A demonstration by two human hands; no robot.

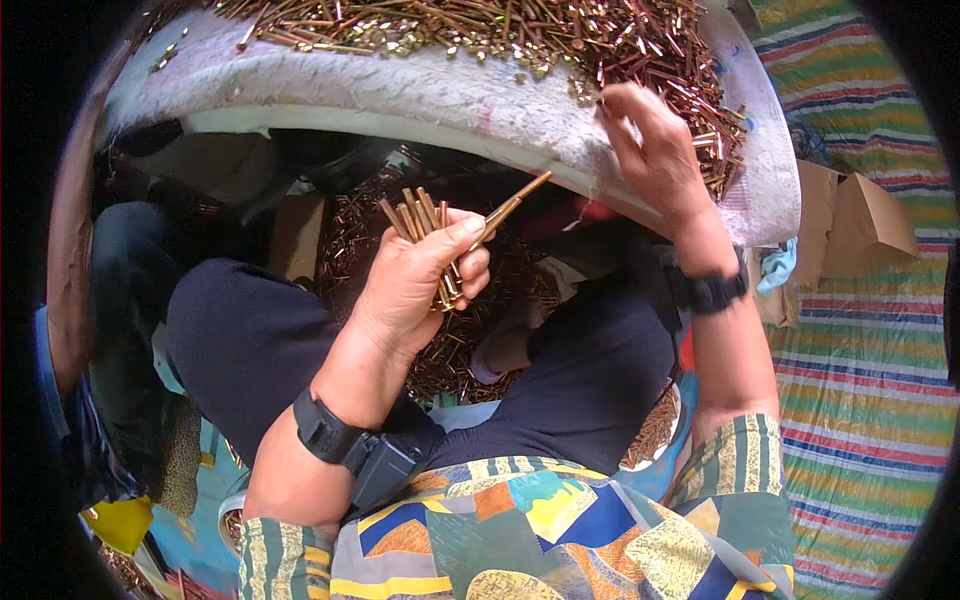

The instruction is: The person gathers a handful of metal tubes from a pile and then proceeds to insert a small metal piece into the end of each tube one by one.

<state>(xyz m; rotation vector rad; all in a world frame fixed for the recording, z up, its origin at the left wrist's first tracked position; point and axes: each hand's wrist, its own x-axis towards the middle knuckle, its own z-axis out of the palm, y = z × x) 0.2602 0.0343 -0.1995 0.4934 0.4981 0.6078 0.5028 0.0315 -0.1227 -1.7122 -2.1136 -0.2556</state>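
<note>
My left hand (415, 265) is closed around a bundle of long, thin brass-coloured screws (420, 215), held above my lap. Their shafts poke up past the fingers, and their wider ends show below. One pointed piece (515, 205) sticks out to the right between thumb and forefinger. At the near right edge of a large pile of similar screws (520, 25) is my right hand (650, 145), slightly blurred. Its thumb and fingers are loosely curled and apart, and I see nothing between them. The pile lies on a raised surface covered with whitish cloth (400, 90).
More screws (460, 350) lie in a heap between my legs. A bowl of small pieces (655, 430) stands by my right thigh. Striped sheeting (860, 400) covers the floor at right, with an open cardboard box (860, 225) on it. Another person's leg (135, 300) is at left.
</note>
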